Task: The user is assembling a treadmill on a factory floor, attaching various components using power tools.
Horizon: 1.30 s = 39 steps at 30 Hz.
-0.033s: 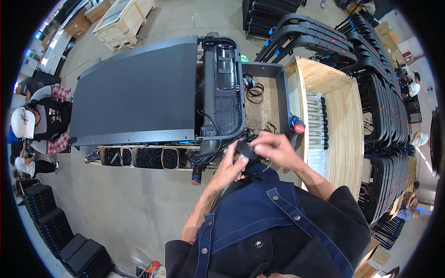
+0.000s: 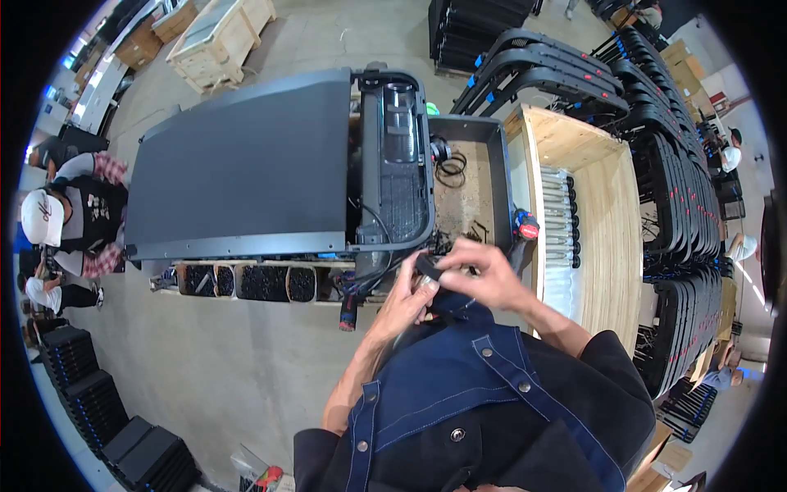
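Observation:
Close in front of my body, my left hand (image 2: 402, 303) is closed around a pale, shiny tube-like piece, mostly hidden by the fingers. A black round piece (image 2: 427, 266) shows at the top of that grip; whether it is fixed to the tube I cannot tell. My right hand (image 2: 490, 275) pinches at the right edge of the black piece, thumb and fingers together. Just beyond both hands lies the near corner of a treadmill (image 2: 246, 164) with a dark flat deck and an open motor bay (image 2: 402, 197). Black cables (image 2: 379, 266) hang at that corner.
A tray (image 2: 471, 176) holds black rings and loose small parts. Right of it are a red-and-blue power tool (image 2: 525, 225) and a wooden crate (image 2: 611, 205) of silver tubes. Screw bins (image 2: 262, 280) and another power tool (image 2: 348, 313) line the near side. A person (image 2: 78, 205) stands left.
My right hand has shifted slightly, its fingers now lower and more tightly at the black round piece, which has turned a little. My left hand keeps its grip.

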### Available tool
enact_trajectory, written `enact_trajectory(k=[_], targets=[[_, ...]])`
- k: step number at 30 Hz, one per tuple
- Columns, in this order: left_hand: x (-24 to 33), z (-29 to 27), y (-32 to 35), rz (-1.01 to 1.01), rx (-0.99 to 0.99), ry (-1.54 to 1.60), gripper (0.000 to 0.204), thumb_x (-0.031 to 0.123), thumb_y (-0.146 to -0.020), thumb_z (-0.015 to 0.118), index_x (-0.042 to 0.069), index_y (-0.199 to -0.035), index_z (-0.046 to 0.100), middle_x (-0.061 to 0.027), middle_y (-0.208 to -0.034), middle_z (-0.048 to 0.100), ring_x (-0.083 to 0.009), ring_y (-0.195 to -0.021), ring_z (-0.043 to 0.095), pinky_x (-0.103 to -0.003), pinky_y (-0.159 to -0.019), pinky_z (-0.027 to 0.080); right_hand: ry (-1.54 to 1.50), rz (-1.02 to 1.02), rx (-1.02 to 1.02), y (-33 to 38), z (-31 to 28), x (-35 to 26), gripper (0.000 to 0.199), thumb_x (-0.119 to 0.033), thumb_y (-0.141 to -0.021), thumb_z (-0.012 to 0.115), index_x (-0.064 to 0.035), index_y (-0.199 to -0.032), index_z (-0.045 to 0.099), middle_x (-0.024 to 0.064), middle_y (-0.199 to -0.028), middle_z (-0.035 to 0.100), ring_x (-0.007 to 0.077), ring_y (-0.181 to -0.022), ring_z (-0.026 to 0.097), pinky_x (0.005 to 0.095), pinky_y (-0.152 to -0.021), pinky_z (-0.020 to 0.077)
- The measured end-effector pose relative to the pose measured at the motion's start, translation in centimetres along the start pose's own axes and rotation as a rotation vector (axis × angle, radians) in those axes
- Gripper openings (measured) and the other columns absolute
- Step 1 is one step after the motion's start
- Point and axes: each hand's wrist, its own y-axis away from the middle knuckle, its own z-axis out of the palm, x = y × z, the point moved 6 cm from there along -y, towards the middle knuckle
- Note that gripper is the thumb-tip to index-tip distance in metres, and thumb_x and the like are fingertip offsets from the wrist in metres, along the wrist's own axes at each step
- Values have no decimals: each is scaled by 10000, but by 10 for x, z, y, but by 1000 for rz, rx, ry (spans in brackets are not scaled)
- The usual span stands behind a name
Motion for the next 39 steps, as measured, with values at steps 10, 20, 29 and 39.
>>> enact_trajectory(k=[10, 20, 29, 39], targets=[[18, -13, 21, 125, 95, 145, 746, 449, -1002, 633, 110, -1533, 234, -87, -877, 595, -130, -582, 542, -264, -455, 428, 148, 192, 192, 13, 28, 35, 391, -286, -838, 841, -37, -1029, 608, 42, -755, 583, 178, -690, 567, 337, -633, 456], [159, -63, -122, 135, 219, -908, 659, 544, -904, 646, 102, -1384, 551, -239, -957, 711, -428, -871, 693, -496, -820, 543, 215, -96, 50, -151, -29, 56, 767, -319, -801, 794, -53, -1445, 473, 248, -1363, 579, 404, -1280, 568, 447, -1039, 474], [243, -182, -260, 541, 743, -1296, 263, 239, -967, 623, 52, -1147, 664, -134, -1081, 650, -355, -1022, 626, -485, -883, 505, -134, 332, 434, -379, -149, 175, 896, -681, -854, 680, 90, -1278, 505, 56, -654, 588, 141, -521, 611, 298, -432, 499], [269, -292, -322, 302, 391, -1817, 244, 218, -843, 759, 69, -936, 590, -133, -1048, 616, -337, -975, 617, -468, -865, 451, -67, 405, 225, -507, -171, 202, 859, -729, -855, 635, 62, -1179, 561, 47, -647, 545, 155, -488, 597, 285, -393, 468]])
